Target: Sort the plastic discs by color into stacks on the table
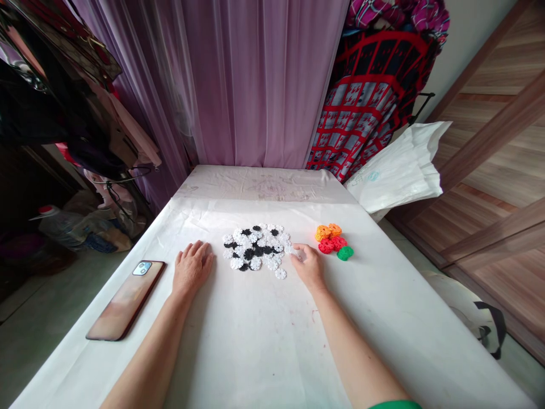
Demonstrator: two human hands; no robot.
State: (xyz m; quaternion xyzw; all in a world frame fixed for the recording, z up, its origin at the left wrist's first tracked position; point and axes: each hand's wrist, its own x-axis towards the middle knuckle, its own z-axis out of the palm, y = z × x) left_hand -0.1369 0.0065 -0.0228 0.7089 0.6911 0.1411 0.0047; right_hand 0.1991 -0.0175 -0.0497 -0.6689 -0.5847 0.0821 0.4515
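A loose pile of white and black flower-shaped discs [255, 247] lies on the white-covered table [255, 329]. At its right edge, my right hand [307, 266] has thumb and fingers closed around a white disc [291, 250]. To the left of the pile, my left hand [193, 266] rests flat, palm down, holding nothing. Right of my right hand sit small groups of orange discs [327, 232] and red discs [332, 245], with green discs [345, 253] beside them. One white disc [280, 274] lies just in front of the pile.
A phone [126, 300] lies face down near the table's left edge. Purple curtains [259, 85] hang behind the table. A white bag [395, 167] stands at the back right corner, beside red patterned cloth [353, 113]. Clothes hang at the left.
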